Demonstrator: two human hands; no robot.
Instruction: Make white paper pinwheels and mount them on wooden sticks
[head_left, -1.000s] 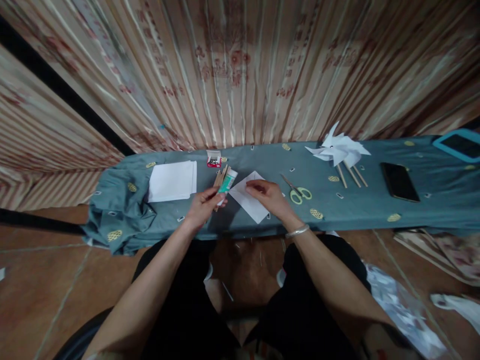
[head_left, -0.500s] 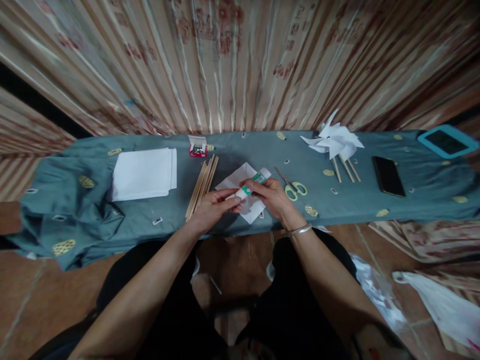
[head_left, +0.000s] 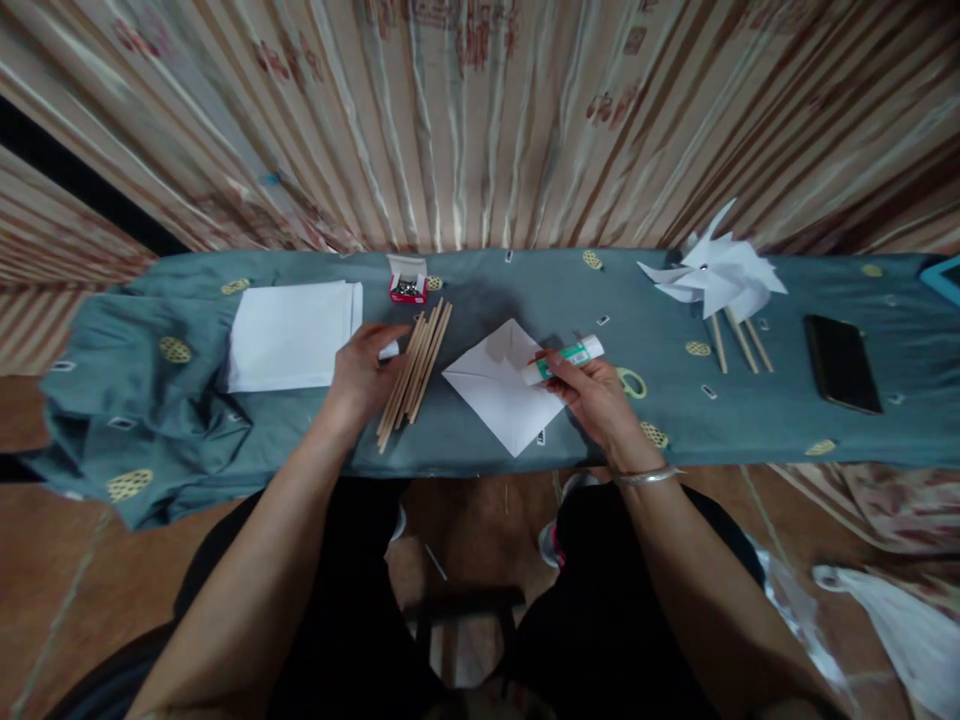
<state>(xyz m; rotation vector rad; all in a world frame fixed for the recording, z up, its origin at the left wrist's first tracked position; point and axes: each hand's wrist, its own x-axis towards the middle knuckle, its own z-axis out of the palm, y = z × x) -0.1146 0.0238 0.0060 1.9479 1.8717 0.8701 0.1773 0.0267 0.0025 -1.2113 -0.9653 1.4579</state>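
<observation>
My right hand (head_left: 592,392) is closed around a green and white glue stick (head_left: 576,354), held above the right side of a white square of paper (head_left: 502,390) whose creases meet near its middle. Between the thumb and forefinger of my left hand (head_left: 361,372) is a small white cap (head_left: 388,350), just left of a bundle of thin wooden sticks (head_left: 417,372). Scissors lie mostly hidden behind my right hand, with one yellow-green handle loop (head_left: 634,382) showing.
Stacked white paper (head_left: 289,335) lies at left. A small red box of metal pins (head_left: 407,283) stands open at the back. White paper pinwheels (head_left: 720,275) on sticks and a black phone (head_left: 843,363) lie at right on the green cloth (head_left: 480,290).
My hands have moved apart. The cap is off the glue stick and has gone left with my left hand, while my right hand has carried the stick slightly right.
</observation>
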